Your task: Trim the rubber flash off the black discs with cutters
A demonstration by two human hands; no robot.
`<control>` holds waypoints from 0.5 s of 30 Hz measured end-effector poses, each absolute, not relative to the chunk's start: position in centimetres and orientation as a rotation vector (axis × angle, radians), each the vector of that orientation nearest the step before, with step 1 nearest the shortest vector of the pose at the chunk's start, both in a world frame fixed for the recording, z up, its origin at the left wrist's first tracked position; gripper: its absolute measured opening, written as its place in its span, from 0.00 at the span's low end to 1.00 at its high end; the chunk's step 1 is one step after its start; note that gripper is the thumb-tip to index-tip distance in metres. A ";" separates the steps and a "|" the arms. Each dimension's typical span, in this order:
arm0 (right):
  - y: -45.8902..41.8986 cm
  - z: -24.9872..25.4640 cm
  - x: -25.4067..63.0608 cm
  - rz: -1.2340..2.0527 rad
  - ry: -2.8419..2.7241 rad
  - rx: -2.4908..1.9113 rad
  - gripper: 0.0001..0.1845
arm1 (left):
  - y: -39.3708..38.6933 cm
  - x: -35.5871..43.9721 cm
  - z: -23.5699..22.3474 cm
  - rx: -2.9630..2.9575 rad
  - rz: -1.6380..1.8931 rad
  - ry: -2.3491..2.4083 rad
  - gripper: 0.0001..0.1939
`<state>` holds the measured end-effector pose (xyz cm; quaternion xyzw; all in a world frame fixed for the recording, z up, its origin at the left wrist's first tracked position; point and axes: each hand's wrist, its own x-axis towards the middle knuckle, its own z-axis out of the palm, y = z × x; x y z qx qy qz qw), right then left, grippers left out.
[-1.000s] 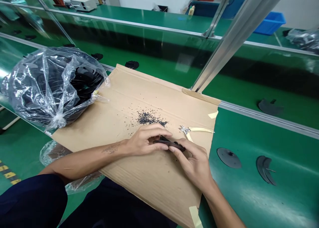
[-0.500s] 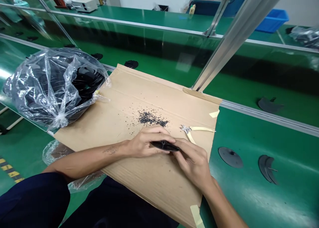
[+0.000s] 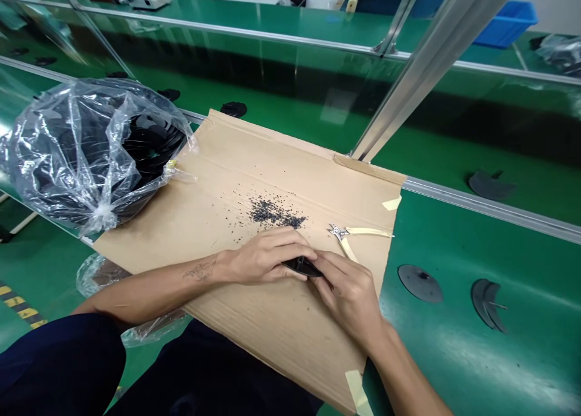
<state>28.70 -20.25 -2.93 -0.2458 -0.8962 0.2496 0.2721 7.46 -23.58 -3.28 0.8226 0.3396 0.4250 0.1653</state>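
Note:
Between my two hands is a thin black plastic disc (image 3: 303, 267), tilted nearly edge-on, with much of it hidden by fingers. My left hand (image 3: 272, 255) grips its left side, fingers over the top and thumb below. On the right side, my right hand (image 3: 347, 289) pinches the disc's edge. Just beyond my hands, a scatter of small black plastic bits (image 3: 275, 213) lies on the cardboard sheet (image 3: 236, 161). A pair of side cutters (image 3: 338, 233) with pale yellow handles rests to the right of the bits, jaws toward them.
At the left sits a clear plastic bag (image 3: 86, 155) full of black discs. Right of the cardboard, a round black disc (image 3: 420, 283) and a curved black piece (image 3: 488, 305) lie on the green bench (image 3: 454, 367). A metal post (image 3: 431, 65) rises behind the cardboard.
The black disc has turned slightly in my hands, and less of it shows now. Both hands keep their hold. The view has shifted a little; the cutters and bits stay put.

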 end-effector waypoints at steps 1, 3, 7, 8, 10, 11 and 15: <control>-20.3 -2.9 28.7 0.671 -2.412 -0.659 0.14 | -23.6 7.5 -3.2 2.342 1.209 0.978 0.14; -20.4 -2.8 28.6 0.694 -2.406 -0.660 0.13 | -23.7 7.7 -3.1 2.322 1.211 0.998 0.13; -20.5 -2.5 28.5 0.811 -2.387 -0.664 0.14 | -24.1 7.8 -2.8 2.300 1.208 0.999 0.14; -20.5 -2.4 28.5 0.838 -2.378 -0.654 0.14 | -24.1 7.7 -2.7 2.307 1.207 0.996 0.13; -20.5 -2.3 28.4 0.886 -2.352 -0.625 0.13 | -24.2 7.7 -2.5 2.334 1.220 0.987 0.11; -20.5 -2.2 28.4 0.910 -2.338 -0.614 0.13 | -24.2 7.6 -2.4 2.348 1.229 0.981 0.10; -20.5 -2.1 28.3 1.003 -2.284 -0.601 0.12 | -24.1 7.7 -2.4 2.346 1.253 0.967 0.10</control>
